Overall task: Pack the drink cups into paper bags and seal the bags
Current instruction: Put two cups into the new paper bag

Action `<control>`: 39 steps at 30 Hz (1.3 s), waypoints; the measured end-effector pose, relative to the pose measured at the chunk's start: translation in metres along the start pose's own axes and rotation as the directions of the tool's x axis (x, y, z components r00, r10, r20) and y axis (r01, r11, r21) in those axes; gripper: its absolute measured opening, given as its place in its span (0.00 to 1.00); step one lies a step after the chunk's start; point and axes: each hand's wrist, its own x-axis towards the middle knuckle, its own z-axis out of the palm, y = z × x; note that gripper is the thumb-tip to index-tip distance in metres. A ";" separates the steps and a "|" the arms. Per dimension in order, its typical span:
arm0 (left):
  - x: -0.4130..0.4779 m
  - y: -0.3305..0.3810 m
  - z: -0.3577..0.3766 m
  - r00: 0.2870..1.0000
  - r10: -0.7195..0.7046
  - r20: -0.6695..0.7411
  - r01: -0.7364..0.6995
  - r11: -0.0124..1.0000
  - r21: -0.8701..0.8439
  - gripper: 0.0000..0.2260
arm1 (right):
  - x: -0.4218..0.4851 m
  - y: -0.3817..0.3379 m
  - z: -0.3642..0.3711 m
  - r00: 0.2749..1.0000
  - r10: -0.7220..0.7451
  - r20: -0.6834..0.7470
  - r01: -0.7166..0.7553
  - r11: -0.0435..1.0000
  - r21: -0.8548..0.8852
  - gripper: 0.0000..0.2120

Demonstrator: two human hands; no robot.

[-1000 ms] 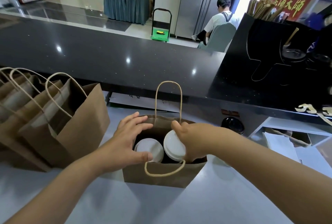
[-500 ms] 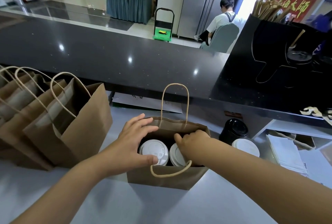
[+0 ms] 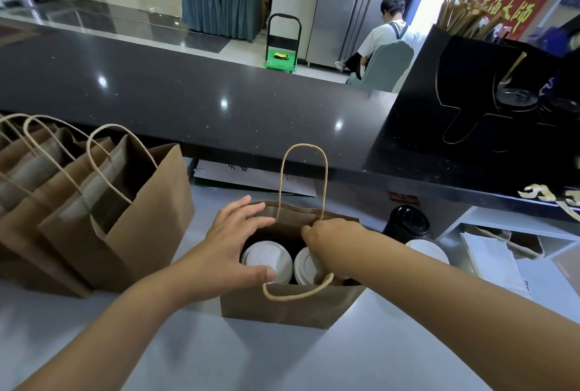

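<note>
At far rim of bag [image 3: 282, 312] now, right fingers [image 3: 314, 229], hold unclear; left fingers [image 3: 244, 209] wide

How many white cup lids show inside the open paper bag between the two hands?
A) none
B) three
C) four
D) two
D: inside the paper bag, one white lid and a second white lid show side by side, and no others.

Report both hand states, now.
Left hand: open, fingers spread across the paper bag mouth.
Right hand: closed, apparently pinching the bag's far rim.
</note>
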 end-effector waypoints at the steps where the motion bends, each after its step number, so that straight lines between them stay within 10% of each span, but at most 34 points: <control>1: 0.000 0.000 0.000 1.000 -0.003 0.000 0.003 1.000 0.000 0.35 | 0.001 -0.002 0.001 1.000 0.003 0.005 -0.003 1.000 0.013 0.24; 22: 0.002 -0.003 0.001 1.000 0.027 -0.013 -0.027 1.000 -0.012 0.34 | 0.006 -0.003 0.003 0.989 0.041 0.145 -0.043 0.999 0.017 0.15; 28: -0.005 -0.006 -0.006 0.995 0.031 -0.091 -0.041 0.994 -0.106 0.31 | -0.021 0.018 0.003 0.977 0.007 -0.215 0.058 0.953 0.298 0.13; 33: -0.014 -0.015 -0.012 0.991 -0.048 -0.128 0.023 0.983 -0.184 0.38 | -0.043 0.044 0.018 0.722 0.246 -0.647 0.376 0.646 0.665 0.05; 39: -0.016 -0.018 -0.006 0.990 -0.114 -0.083 0.090 0.964 -0.251 0.46 | -0.045 0.053 0.065 0.667 0.483 -0.567 0.256 0.566 0.784 0.08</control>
